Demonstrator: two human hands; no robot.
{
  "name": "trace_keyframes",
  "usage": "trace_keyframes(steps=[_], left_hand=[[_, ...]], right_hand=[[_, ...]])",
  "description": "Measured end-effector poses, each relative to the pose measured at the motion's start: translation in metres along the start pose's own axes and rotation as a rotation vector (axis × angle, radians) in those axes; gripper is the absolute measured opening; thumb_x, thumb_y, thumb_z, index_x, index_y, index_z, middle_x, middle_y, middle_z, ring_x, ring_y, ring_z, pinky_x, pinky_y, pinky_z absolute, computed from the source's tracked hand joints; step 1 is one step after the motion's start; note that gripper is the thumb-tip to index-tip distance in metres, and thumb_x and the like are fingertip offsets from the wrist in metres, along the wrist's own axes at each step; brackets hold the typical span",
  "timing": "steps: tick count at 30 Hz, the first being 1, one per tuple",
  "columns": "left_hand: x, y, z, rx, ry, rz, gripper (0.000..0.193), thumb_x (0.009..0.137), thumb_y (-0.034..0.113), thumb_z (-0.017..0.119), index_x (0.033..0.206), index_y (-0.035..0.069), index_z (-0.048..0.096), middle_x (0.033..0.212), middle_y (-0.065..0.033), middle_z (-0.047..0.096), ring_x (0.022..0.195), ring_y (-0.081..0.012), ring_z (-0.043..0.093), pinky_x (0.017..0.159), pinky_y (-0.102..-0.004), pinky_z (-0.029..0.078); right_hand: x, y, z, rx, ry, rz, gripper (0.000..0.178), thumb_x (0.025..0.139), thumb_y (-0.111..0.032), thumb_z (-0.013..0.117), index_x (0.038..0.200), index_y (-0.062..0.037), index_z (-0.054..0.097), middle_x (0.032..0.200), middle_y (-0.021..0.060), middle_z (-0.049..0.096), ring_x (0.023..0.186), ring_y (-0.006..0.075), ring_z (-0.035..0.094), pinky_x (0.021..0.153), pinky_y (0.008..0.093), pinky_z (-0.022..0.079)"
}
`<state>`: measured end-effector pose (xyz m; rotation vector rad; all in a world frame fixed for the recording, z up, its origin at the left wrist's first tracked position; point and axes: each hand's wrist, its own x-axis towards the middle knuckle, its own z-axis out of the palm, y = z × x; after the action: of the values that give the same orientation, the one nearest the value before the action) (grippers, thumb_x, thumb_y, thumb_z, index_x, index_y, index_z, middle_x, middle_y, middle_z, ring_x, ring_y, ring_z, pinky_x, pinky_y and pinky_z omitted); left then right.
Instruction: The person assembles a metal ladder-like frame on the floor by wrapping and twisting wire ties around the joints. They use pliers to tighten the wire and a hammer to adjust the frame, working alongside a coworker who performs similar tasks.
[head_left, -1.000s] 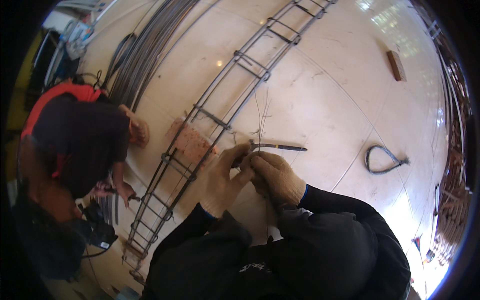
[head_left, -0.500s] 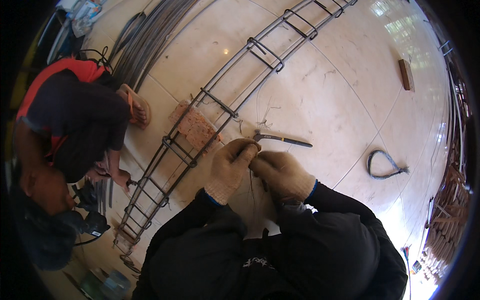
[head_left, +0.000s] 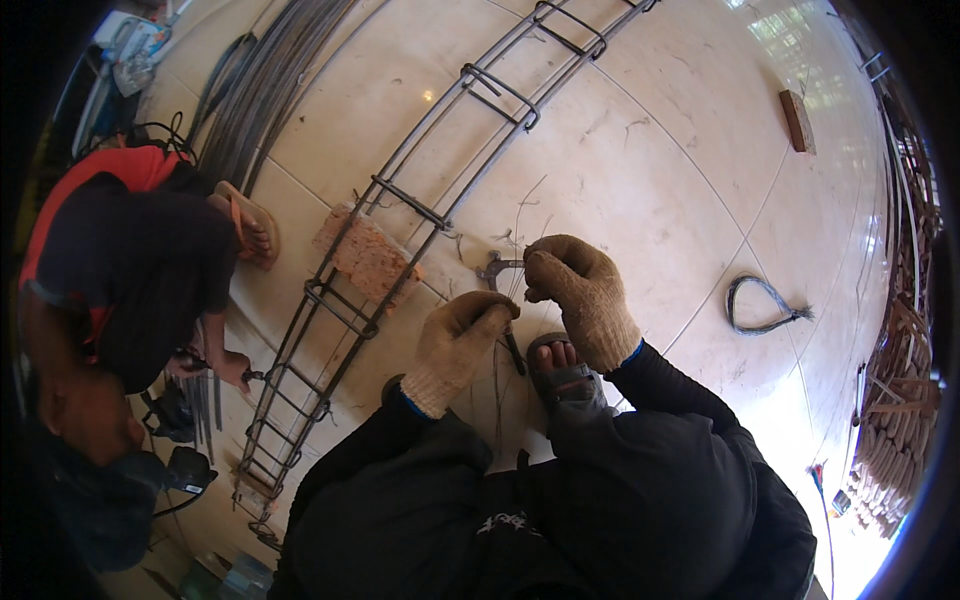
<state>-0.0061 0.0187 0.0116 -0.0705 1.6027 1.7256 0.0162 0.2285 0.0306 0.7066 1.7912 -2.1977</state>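
Observation:
My left hand (head_left: 458,350), in a beige knit glove, is pinched on thin tie wires (head_left: 497,385) that trail down toward my lap. Just to its upper right, my right hand (head_left: 585,300), gloved alike, has its thumb and fingers pressed together near the upper ends of the wires. Between and beyond the hands, pincers (head_left: 492,268) lie on the tiles, partly covered by my right hand. To the left runs a long steel rebar cage (head_left: 432,213) with square stirrups, resting on a rough reddish brick (head_left: 368,262).
At left a co-worker (head_left: 150,260) crouches, a hand (head_left: 232,370) at the cage's near end. Long dark rods (head_left: 270,85) lie behind. A looped wire bundle (head_left: 760,305) and a wood block (head_left: 797,122) lie at right. My sandalled foot (head_left: 560,365) stands below my right hand.
My right hand has moved up and away from my left hand, opening a gap with wires between. The whole view has shifted slightly, and my right foot now shows.

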Motion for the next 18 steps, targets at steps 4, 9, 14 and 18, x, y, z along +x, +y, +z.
trace_keyframes(steps=[4,9,14,18], left_hand=[[-0.001,0.0042,0.0011,-0.045,0.008,-0.014,0.031,0.108,0.024,0.065,0.119,-0.004,0.071,0.105,-0.0096,0.074,0.097,-0.016,0.068,0.091,-0.0321,0.055],[-0.0014,0.0086,0.003,-0.095,0.02,-0.074,0.032,0.109,0.024,0.06,0.12,-0.004,0.07,0.104,-0.0094,0.073,0.095,-0.0172,0.068,0.091,-0.0333,0.054],[-0.0015,0.007,0.0026,-0.144,0.006,-0.117,0.031,0.11,0.024,0.058,0.121,-0.004,0.068,0.104,-0.0094,0.072,0.094,-0.0179,0.068,0.09,-0.0338,0.055],[-0.0013,0.0038,0.0021,-0.167,0.023,-0.139,0.031,0.11,0.023,0.057,0.121,-0.004,0.068,0.104,-0.0094,0.072,0.094,-0.0182,0.068,0.089,-0.0341,0.055]], right_hand=[[0.002,0.0044,0.0008,-0.183,-0.018,-0.188,0.033,0.103,-0.025,0.067,0.119,0.0032,0.068,0.102,0.0062,0.07,0.089,0.0163,0.069,0.084,0.0325,0.058],[0.0025,0.0033,0.0051,0.067,0.031,-0.015,0.032,0.103,-0.024,0.067,0.12,0.0029,0.068,0.102,0.0062,0.069,0.089,0.0163,0.069,0.084,0.0322,0.058],[0.0027,-0.0011,0.0059,0.059,0.041,-0.026,0.032,0.103,-0.024,0.068,0.121,0.0028,0.068,0.104,0.0073,0.07,0.089,0.0167,0.069,0.084,0.0322,0.059],[0.0044,0.0011,0.0059,0.064,0.068,-0.026,0.037,0.102,-0.026,0.068,0.124,0.0035,0.069,0.106,0.0093,0.072,0.092,0.0176,0.069,0.083,0.0315,0.058]])
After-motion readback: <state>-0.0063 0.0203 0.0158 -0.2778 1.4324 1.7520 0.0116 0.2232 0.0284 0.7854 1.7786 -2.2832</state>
